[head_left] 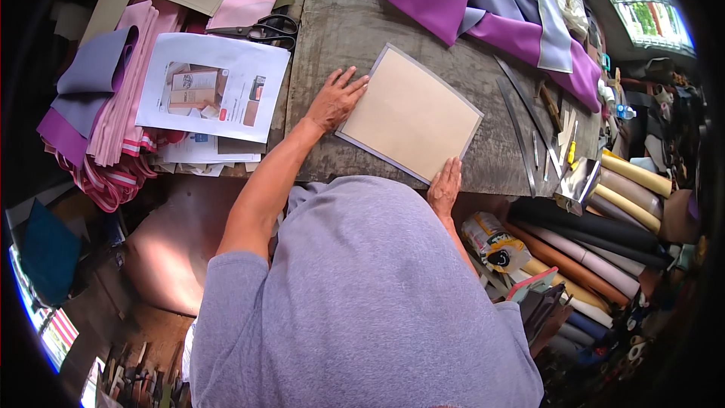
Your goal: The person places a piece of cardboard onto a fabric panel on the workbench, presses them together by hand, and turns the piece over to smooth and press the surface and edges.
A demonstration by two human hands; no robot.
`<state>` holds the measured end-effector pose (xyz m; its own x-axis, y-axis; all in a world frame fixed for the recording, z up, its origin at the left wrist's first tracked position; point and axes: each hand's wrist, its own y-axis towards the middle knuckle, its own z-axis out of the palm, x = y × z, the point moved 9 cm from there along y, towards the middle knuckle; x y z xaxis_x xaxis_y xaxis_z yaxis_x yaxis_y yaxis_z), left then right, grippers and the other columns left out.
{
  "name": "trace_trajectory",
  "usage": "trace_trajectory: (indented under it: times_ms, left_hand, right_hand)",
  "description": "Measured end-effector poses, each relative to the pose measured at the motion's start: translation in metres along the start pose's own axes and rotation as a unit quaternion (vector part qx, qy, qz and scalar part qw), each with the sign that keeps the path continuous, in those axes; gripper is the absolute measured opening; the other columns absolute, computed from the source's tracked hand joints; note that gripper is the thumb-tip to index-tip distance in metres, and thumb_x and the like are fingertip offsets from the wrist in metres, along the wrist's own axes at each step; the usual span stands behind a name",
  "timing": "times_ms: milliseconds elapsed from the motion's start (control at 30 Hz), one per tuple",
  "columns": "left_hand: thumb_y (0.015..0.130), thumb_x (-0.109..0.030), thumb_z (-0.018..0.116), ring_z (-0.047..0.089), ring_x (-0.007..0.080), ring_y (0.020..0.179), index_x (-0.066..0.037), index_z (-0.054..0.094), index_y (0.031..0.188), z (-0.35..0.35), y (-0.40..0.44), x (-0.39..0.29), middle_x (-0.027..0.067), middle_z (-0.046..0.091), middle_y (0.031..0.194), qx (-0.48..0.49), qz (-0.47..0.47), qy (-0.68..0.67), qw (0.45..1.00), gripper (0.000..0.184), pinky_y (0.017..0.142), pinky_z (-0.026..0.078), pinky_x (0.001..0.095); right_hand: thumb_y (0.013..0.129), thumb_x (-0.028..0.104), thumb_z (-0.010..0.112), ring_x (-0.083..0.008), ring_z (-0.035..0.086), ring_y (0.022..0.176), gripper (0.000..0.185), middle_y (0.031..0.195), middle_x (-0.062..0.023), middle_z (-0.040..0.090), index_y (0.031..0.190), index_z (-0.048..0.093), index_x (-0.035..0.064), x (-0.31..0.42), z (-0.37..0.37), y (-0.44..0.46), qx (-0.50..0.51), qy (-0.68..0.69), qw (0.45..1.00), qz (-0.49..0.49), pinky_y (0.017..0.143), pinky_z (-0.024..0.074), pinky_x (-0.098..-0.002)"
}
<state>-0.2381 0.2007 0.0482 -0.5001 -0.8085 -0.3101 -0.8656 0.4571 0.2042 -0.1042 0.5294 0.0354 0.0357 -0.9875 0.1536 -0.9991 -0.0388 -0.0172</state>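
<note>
A beige rectangular panel (411, 113) with a narrow grey border lies flat and slightly turned on the worn wooden table (332, 30). My left hand (336, 100) rests at the panel's left side, its fingers spread and the tips touching the edge. At the lower right edge, my right hand (445, 185) lies with outstretched fingers on the panel's border. Neither hand grasps anything.
Purple and grey material (491, 15) is heaped at the back right. Steel rulers (529, 117) and a yellow-handled tool (572, 142) lie on the right. Black scissors (268, 29) and printed sheets (211, 87) are on the left. Material rolls (596, 215) are stacked lower right.
</note>
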Motion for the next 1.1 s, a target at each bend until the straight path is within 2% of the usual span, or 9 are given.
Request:
trace_trajectory:
  times_ms: [233, 433, 567, 733, 833, 933, 1000, 1067, 1100]
  left_hand:
    - [0.094, -0.012, 0.049, 0.027, 0.0276, 0.15, -0.006, 0.056, 0.14, 0.003, -0.004, -0.001, 0.0024, 0.044, 0.156, 0.005, -0.033, -0.011, 0.999, 0.047, 0.124, 0.018, 0.0448]
    - [0.093, -0.011, 0.049, 0.028, 0.029, 0.15, -0.006, 0.055, 0.139, 0.003, -0.004, 0.0, 0.0055, 0.044, 0.155, -0.005, -0.035, -0.03, 0.999, 0.047, 0.125, 0.016, 0.0459]
    - [0.091, -0.01, 0.054, 0.028, 0.0289, 0.15, -0.006, 0.056, 0.139, 0.002, -0.004, 0.001, 0.0069, 0.044, 0.155, -0.002, -0.033, -0.054, 0.998, 0.048, 0.125, 0.017, 0.0468]
    - [0.089, -0.008, 0.057, 0.029, 0.0286, 0.149, -0.005, 0.056, 0.138, 0.005, -0.004, 0.0, 0.0071, 0.044, 0.155, -0.018, -0.013, -0.043, 0.999, 0.049, 0.125, 0.018, 0.0471]
    - [0.091, -0.009, 0.057, 0.032, 0.0289, 0.148, -0.005, 0.059, 0.134, 0.004, -0.005, 0.0, 0.0078, 0.046, 0.153, -0.033, -0.01, -0.044, 0.998, 0.043, 0.124, 0.021, 0.0472]
    - [0.094, -0.01, 0.056, 0.037, 0.0291, 0.145, -0.004, 0.06, 0.13, 0.0, -0.003, 0.001, 0.0089, 0.051, 0.148, -0.054, -0.009, -0.056, 0.997, 0.036, 0.123, 0.025, 0.0473]
    - [0.095, -0.01, 0.056, 0.038, 0.029, 0.145, -0.003, 0.06, 0.13, -0.003, -0.001, 0.0, 0.009, 0.051, 0.148, -0.059, -0.013, -0.068, 0.996, 0.036, 0.123, 0.025, 0.0472]
    - [0.096, -0.012, 0.055, 0.037, 0.0292, 0.145, -0.003, 0.06, 0.13, -0.002, -0.001, 0.0, 0.0096, 0.051, 0.148, -0.054, -0.016, -0.071, 0.996, 0.036, 0.123, 0.024, 0.0473]
    - [0.096, -0.012, 0.055, 0.037, 0.0291, 0.145, -0.003, 0.059, 0.131, -0.004, -0.001, 0.0, 0.0098, 0.051, 0.148, -0.054, -0.019, -0.076, 0.995, 0.036, 0.123, 0.024, 0.0472]
  right_hand:
    - [0.103, 0.017, 0.044, -0.0353, 0.019, 0.152, 0.058, 0.163, -0.0202, 0.025, 0.156, 0.027, 0.0, -0.001, 0.0, -0.003, -0.013, 0.039, 0.999, 0.016, 0.122, 0.0175, -0.0497]
    - [0.103, 0.018, 0.043, -0.0368, 0.015, 0.153, 0.058, 0.164, -0.0193, 0.023, 0.156, 0.027, 0.0011, 0.0, 0.003, -0.004, -0.042, 0.031, 0.998, 0.025, 0.123, 0.0153, -0.0505]
    - [0.104, 0.026, 0.046, -0.0364, 0.016, 0.153, 0.06, 0.165, -0.0153, 0.023, 0.157, 0.029, 0.005, -0.006, 0.001, -0.005, -0.03, 0.055, 0.997, 0.047, 0.123, 0.0151, -0.051]
    - [0.105, 0.033, 0.044, -0.0373, 0.015, 0.153, 0.056, 0.165, -0.0131, 0.021, 0.158, 0.032, 0.0157, -0.032, -0.001, -0.055, -0.004, -0.015, 0.99, 0.137, 0.122, 0.0161, -0.0528]
    - [0.105, 0.032, 0.046, -0.0381, 0.014, 0.153, 0.058, 0.166, -0.013, 0.019, 0.157, 0.032, 0.014, -0.047, -0.002, -0.101, -0.004, 0.019, 0.974, 0.225, 0.122, 0.0163, -0.0533]
    - [0.097, 0.027, 0.053, -0.0403, 0.026, 0.148, 0.062, 0.164, -0.0167, 0.023, 0.155, 0.035, 0.0104, -0.069, 0.032, -0.171, 0.01, 0.08, 0.944, 0.319, 0.118, 0.0268, -0.0491]
    - [0.092, 0.025, 0.057, -0.039, 0.05, 0.133, 0.053, 0.145, -0.0229, 0.052, 0.141, 0.054, 0.0047, -0.087, 0.085, -0.232, 0.125, 0.175, 0.884, 0.415, 0.11, 0.0403, -0.0441]
    - [0.085, 0.028, 0.065, -0.0407, 0.063, 0.114, 0.044, 0.119, -0.0254, 0.067, 0.121, 0.068, 0.0036, -0.08, 0.124, -0.278, 0.265, 0.246, 0.824, 0.436, 0.097, 0.0497, -0.0453]
    - [0.085, 0.028, 0.064, -0.0406, 0.063, 0.113, 0.042, 0.117, -0.0255, 0.067, 0.12, 0.068, 0.0034, -0.074, 0.138, -0.301, 0.324, 0.265, 0.8, 0.43, 0.096, 0.0501, -0.0452]
